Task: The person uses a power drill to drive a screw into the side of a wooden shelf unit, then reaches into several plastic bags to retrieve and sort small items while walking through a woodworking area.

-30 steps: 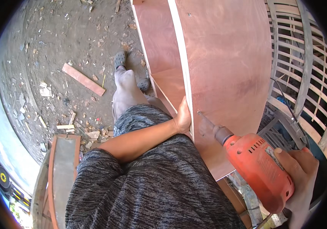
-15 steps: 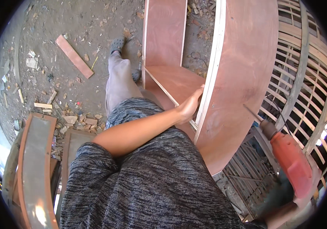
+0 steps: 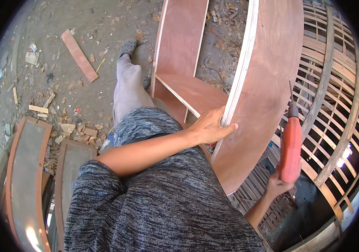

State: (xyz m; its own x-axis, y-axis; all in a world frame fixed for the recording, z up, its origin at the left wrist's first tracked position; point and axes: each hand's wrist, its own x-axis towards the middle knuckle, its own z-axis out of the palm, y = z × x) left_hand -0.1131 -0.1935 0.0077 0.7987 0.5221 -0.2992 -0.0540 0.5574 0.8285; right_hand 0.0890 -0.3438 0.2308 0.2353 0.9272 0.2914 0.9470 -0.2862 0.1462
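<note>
My left hand grips the pale edge of an upright reddish plywood panel, thumb on its outer face and the other fingers behind the edge. A second plywood board runs across from it to another long panel, forming an open frame. In my right hand is a red power drill, held by its handle. Its long thin bit points away from me, beside the panel's outer face and apart from it.
A slatted wooden lattice stands along the right side. Two framed panels lean at the lower left. A loose plywood strip, wood scraps and leaves lie on the dirt floor. A dark cable lies beyond the crosswise board.
My right hand has swung the drill forward and left; its bit has turned from slanting toward the panel to pointing away from me. My left thumb now lies over the panel's outer face.
</note>
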